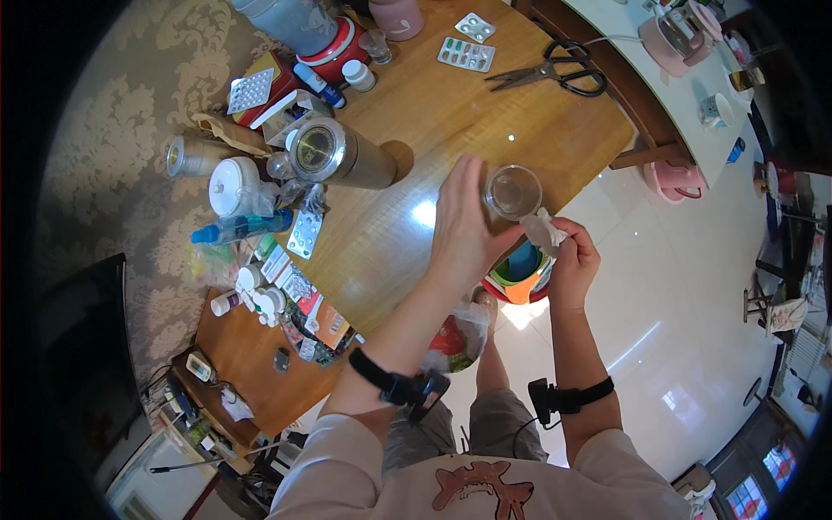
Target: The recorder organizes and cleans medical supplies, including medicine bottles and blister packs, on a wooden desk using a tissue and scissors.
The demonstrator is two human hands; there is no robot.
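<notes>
Above the front edge of the wooden table, my left hand (pixel 463 224) curves along the left side of a clear drinking cup (pixel 513 193); its fingers are apart, and whether they touch the cup is hard to tell. A crumpled white tissue (pixel 545 232) is pinched between the thumb and fingers of my right hand (pixel 575 260), just below the cup's rim. Black-handled scissors (pixel 549 70) lie on the table beyond the cup, near two blister packs of pills (pixel 466 54). To the left stands a metal thermos (pixel 344 155).
Bottles, jars and medicine boxes crowd the table's left side, among them a white pill bottle (pixel 358 75) and a blue-capped bottle (pixel 242 227). Below the table edge are a bin (pixel 518 270) and a plastic bag (pixel 458 338). A white counter (pixel 676 97) curves at the upper right.
</notes>
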